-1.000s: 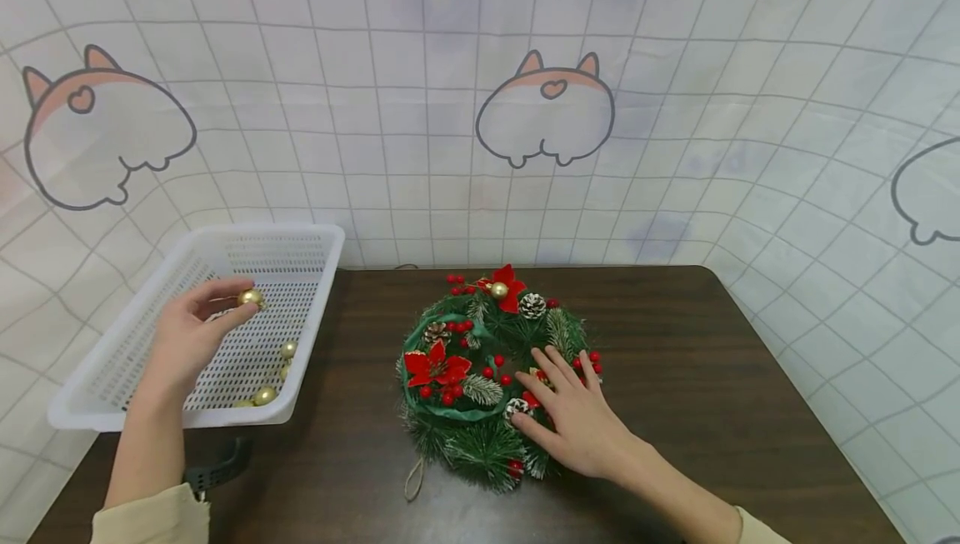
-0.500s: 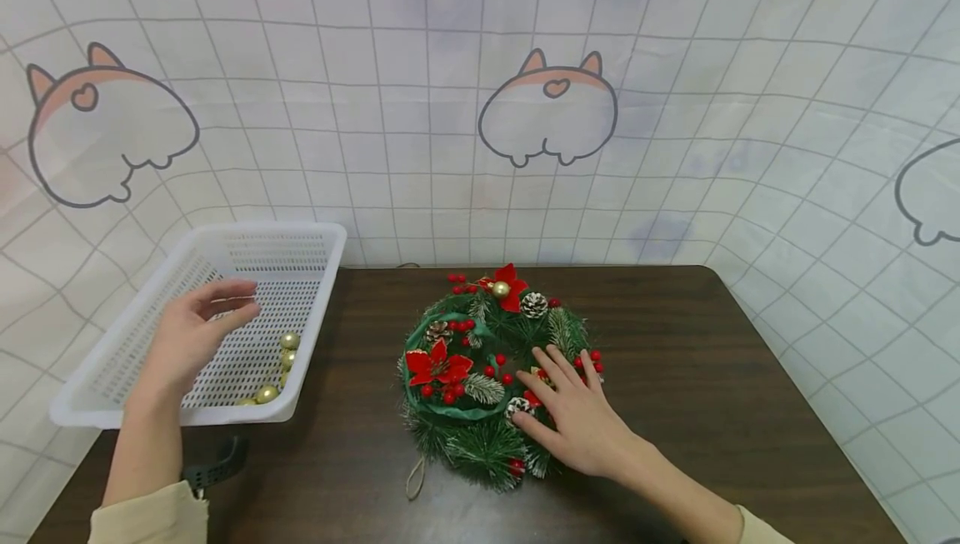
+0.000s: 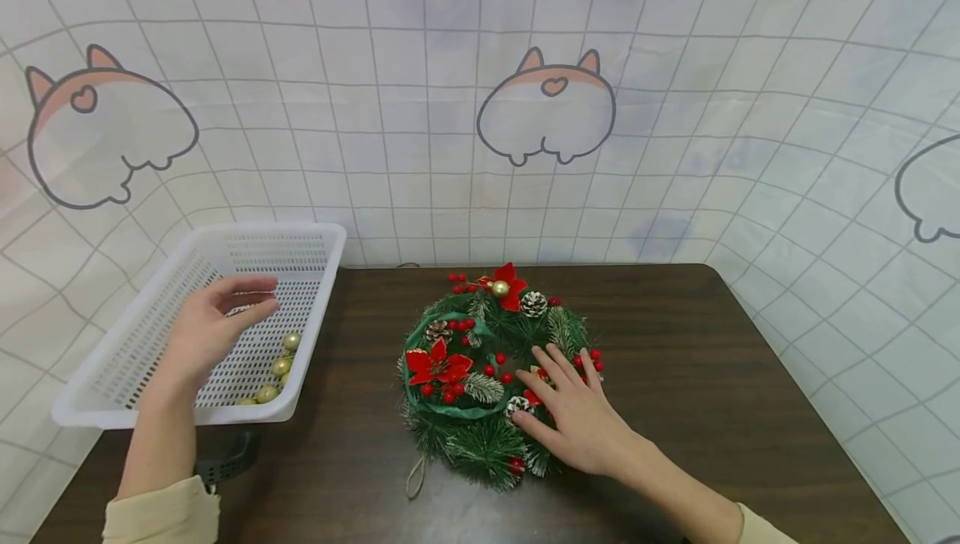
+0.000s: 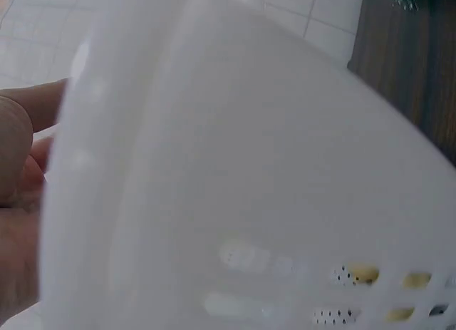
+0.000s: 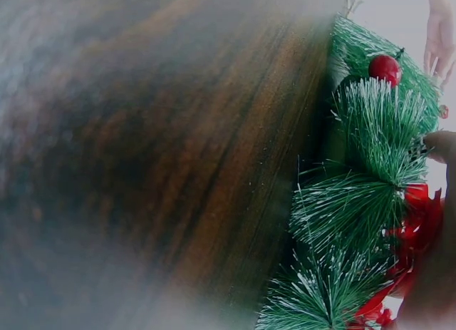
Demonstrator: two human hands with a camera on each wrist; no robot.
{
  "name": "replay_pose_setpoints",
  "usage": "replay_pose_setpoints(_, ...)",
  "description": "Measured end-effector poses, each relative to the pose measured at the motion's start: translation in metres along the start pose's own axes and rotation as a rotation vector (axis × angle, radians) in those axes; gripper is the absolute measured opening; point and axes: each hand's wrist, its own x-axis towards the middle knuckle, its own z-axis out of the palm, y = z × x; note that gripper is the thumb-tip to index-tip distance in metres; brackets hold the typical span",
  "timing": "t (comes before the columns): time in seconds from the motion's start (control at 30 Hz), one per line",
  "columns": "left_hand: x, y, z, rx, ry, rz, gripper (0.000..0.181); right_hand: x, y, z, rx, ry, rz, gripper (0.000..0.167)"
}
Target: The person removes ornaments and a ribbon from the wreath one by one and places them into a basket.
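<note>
My left hand (image 3: 206, 329) hovers over the white basket (image 3: 320, 319), fingers loosely bent with a gap to the thumb and nothing between them. Several gold balls (image 3: 267, 394) lie along the basket's right side. In the left wrist view the basket wall (image 4: 249, 145) covers most of the picture, with part of the left hand (image 4: 21, 202) at the left edge. My right hand (image 3: 581, 415) rests with spread fingers on the right side of the green wreath (image 3: 487, 448), beside a frosted pinecone (image 3: 517, 407). The right wrist view shows the wreath's green needles (image 5: 356, 209) close up.
The wreath carries red flowers (image 3: 437, 365), red berries and one gold ball (image 3: 499, 288) at its top. A string loop (image 3: 415, 477) sticks out at its lower left. The dark wooden table (image 3: 675, 344) meets a white gridded curtain (image 3: 405, 111) behind.
The gold ball that my left hand held a second ago has left its fingers, and one more ball shows among those in the basket. The left hand has since moved slightly right.
</note>
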Motion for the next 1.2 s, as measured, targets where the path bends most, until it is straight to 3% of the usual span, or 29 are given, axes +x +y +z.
replay_pose_setpoints(0.47,0.009,0.025,0.023,-0.060,-0.082,0.148,0.040,-0.001,-0.001,0.000,0.000,-0.009,0.005,0.068)
replay_pose_setpoints(0.7,0.013,0.041,0.042,-0.078,-0.155,0.148,0.039,0.000,0.000,0.000,-0.005,-0.007,-0.002,0.067)
replay_pose_setpoints(0.9,0.019,0.050,0.058,-0.112,-0.224,0.185,0.034,0.001,0.000,0.001,0.003,-0.005,-0.004,0.066)
replay_pose_setpoints(1.2,0.031,0.062,0.081,-0.087,-0.267,0.221,0.032,0.000,0.000,0.000,-0.002,-0.008,0.005,0.068)
